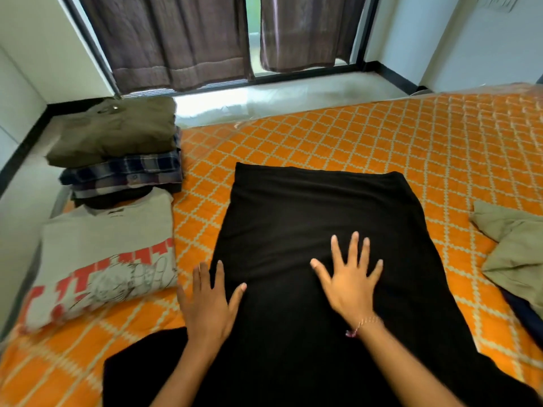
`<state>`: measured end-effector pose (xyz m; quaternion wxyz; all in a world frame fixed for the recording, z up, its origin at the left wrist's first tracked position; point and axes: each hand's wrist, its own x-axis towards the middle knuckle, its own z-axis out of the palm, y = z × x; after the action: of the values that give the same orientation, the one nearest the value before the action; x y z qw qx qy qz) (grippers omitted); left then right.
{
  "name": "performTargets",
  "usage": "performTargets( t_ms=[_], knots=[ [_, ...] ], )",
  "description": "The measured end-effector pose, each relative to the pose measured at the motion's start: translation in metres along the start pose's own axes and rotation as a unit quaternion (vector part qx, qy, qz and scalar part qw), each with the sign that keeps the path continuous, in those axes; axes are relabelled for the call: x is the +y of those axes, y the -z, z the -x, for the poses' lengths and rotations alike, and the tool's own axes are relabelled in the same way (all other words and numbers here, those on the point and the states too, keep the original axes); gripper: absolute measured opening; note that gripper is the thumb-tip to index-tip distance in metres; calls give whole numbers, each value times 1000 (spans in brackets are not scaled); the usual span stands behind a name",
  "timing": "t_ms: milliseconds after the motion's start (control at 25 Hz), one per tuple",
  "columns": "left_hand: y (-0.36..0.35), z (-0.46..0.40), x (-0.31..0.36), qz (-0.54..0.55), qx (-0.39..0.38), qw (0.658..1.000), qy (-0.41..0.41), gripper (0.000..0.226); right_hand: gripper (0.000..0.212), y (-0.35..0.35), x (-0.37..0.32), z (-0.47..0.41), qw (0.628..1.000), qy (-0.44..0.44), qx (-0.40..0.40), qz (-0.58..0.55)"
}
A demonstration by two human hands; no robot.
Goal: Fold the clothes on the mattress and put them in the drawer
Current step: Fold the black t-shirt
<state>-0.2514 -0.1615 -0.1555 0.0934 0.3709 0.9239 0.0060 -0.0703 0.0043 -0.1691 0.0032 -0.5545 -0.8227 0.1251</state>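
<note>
Long black soft-knit garment [317, 230], flat at the orange lattice-quilted mattress's [367, 136] near edge; limp, light, best lifted by its far corners. Left hand [208, 304] and right hand [349, 283] press it with straight, spread fingers (gripping nothing). Left edge: folded stack topped by olive trousers [114, 130], grey printed T-shirt [108, 245]. Right edge: crumpled khaki cloth [514, 245], unfolded.
</note>
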Motion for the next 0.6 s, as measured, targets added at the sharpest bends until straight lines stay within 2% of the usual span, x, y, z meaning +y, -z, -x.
performTargets(
  t_ms=[80, 120, 160, 240, 280, 360, 400, 440, 480, 560, 600],
  knots=[
    [0, 47, -26, 56, 96, 994, 8, 60, 93, -18, -10, 53, 1000, 8, 4, 16],
    [-2, 64, -41, 89, 155, 983, 41, 54, 94, -20, -8, 60, 1000, 8, 5, 29],
    [2, 80, -57, 128, 164, 972, 106, 54, 88, -19, -6, 60, 999, 2, -9, 36],
    [16, 107, -82, 203, 97, 939, 259, 61, 76, -6, -13, 59, 997, -30, -54, 39],
    [17, 115, -93, 213, 66, 926, 304, 63, 74, -1, -23, 65, 997, -31, -52, 40],
    [16, 124, -109, 220, 22, 924, 312, 59, 72, 1, -53, 91, 999, 22, -18, 23],
    [16, 125, -115, 259, 17, 918, 301, 52, 70, 2, -71, 111, 998, 64, -13, 2],
    [15, 123, -122, 329, 30, 894, 303, 44, 67, 0, -86, 130, 994, 103, -11, -30],
    [18, 122, -128, 427, 43, 845, 319, 35, 63, -1, -99, 148, 988, 133, -7, -73],
    [28, 128, -138, 632, 63, 704, 317, 25, 49, 4, -119, 173, 967, 163, -11, -196],
    [34, 138, -138, 689, 82, 657, 296, 27, 39, 10, -127, 184, 943, 155, -47, -291]
  ],
)
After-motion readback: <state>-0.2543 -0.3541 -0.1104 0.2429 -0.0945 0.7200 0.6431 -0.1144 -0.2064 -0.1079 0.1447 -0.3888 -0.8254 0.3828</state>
